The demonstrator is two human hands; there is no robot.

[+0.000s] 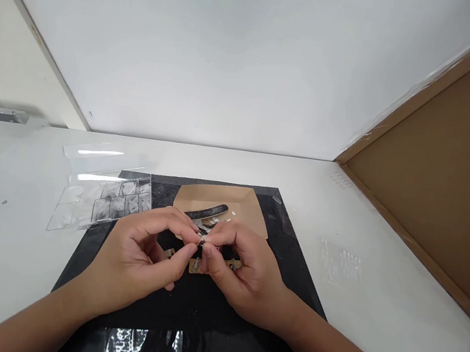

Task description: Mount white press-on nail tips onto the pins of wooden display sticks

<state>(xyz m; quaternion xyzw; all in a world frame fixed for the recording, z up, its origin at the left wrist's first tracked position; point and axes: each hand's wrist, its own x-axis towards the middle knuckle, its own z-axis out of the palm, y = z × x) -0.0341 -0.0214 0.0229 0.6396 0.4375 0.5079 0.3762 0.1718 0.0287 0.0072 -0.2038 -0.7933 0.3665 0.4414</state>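
Both hands meet over the middle of the black mat, fingertips pressed together around a tiny metal part. The left hand pinches it between thumb and forefinger from one side, and the right hand closes on it the same way from the other, so the part sits right at the point where the two sets of fingertips touch (it is too small to make out its shape). Just under the fingers, on the mat, lies a small brown strip with metal bits on it, partly hidden by the hands. Toward the mat's far edge rests a tan paper tray holding a dark tool and a few pale specks. A clear plastic compartment box overlaps the mat's far left corner, on the white table. No writing or label can be read anywhere.
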